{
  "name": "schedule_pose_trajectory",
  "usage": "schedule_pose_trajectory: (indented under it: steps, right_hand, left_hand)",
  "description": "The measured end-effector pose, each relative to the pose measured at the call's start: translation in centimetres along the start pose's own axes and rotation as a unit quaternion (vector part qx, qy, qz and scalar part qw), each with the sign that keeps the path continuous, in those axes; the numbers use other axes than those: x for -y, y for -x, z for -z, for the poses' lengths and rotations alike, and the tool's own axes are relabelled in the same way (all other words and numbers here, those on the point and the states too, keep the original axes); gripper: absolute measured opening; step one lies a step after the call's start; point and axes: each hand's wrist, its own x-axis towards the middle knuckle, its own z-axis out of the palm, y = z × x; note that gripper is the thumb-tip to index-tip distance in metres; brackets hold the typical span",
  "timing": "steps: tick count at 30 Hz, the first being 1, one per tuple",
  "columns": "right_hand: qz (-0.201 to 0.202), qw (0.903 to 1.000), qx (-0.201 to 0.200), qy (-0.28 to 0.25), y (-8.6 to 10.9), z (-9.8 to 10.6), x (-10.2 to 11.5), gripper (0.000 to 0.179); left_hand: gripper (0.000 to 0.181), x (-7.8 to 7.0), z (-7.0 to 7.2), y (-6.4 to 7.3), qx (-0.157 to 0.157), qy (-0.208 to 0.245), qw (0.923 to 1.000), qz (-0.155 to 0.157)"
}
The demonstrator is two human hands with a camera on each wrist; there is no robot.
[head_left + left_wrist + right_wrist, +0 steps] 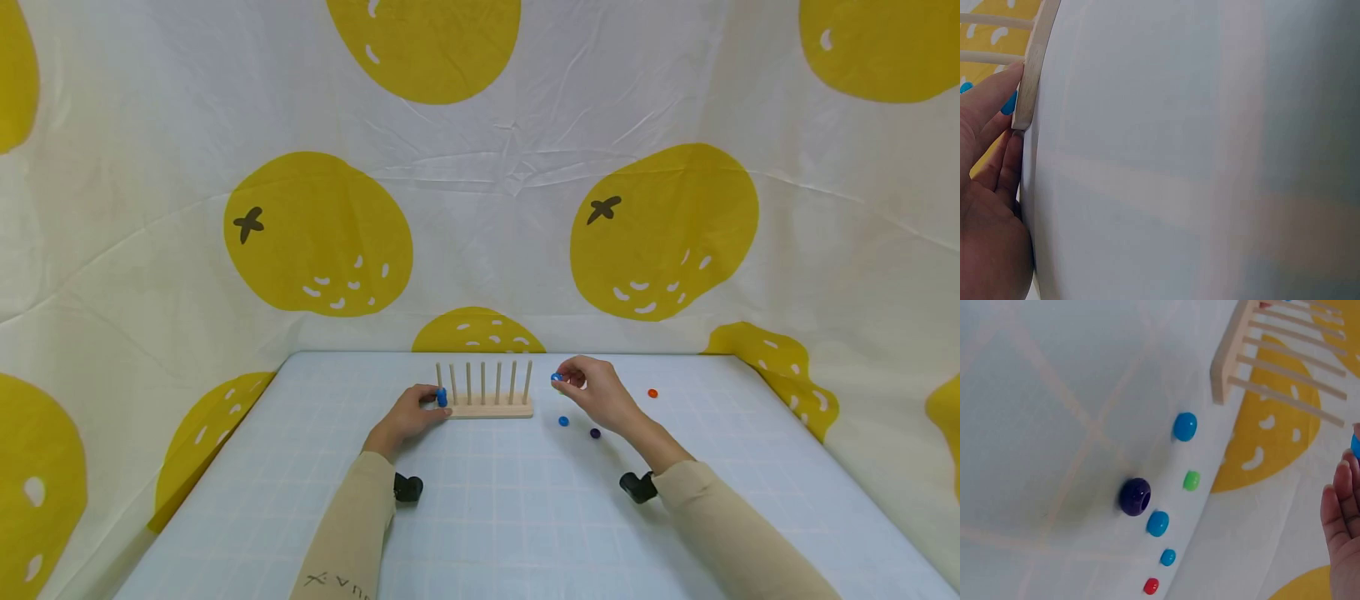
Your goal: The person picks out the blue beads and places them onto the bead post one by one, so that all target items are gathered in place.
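Observation:
A wooden rack (491, 411) with several upright pegs stands near the back of the table. My left hand (411, 414) grips the left end of its base, thumb at the front and fingers behind. Blue beads (442, 397) sit on the leftmost peg, beside those fingers. To the right of the rack, my right hand (600, 392) pinches a blue bead (557, 377) above the table. Only an edge of that bead shows in the right wrist view.
On the table right of the rack lie a blue bead (563, 421), a dark purple bead (595, 433) and an orange-red bead (652, 393). The right wrist view also shows a green bead (1192, 480) and more blue ones (1158, 524). A fruit-patterned cloth (487, 233) hangs behind.

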Motion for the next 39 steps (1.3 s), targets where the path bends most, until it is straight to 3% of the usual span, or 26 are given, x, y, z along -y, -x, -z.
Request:
schedule_pose_trajectory:
  steps: [24, 39]
  right_hand:
    - [0.064, 0.9976, 0.019, -0.017, -4.1, -3.3, 4.2, 0.013]
    - [0.070, 0.9963, 0.048, -0.015, -6.4, -5.7, 5.9, 0.012]
  left_hand:
    - [0.053, -0.2, 0.1, -0.1, 0.003, 0.005, 1.0000, 0.008]
    - [0.053, -0.7, 0.1, 0.3, 0.001, -0.006, 0.9998, 0.020]
